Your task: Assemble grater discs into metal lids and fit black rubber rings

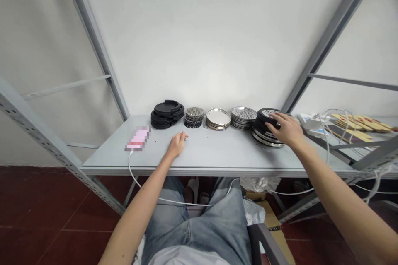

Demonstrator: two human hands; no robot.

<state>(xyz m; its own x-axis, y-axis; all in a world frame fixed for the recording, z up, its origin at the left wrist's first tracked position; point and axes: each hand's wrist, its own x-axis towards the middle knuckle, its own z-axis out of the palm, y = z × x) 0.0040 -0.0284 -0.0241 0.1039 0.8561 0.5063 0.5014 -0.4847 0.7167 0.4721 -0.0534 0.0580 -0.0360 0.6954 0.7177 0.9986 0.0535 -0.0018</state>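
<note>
Stack (261, 127): right on counter (211, 153) | right hand (286, 129): touching its right side, cannot tell if grip holds a piece | left hand (176, 144): grip narrow, curled, near mesh discs (195, 113) | phone (138, 137): left, white cable (129, 165) attached

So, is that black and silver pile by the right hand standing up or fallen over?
Standing up. The pile has round pieces stacked, black ones above silver, with the right hand at its top.
</note>
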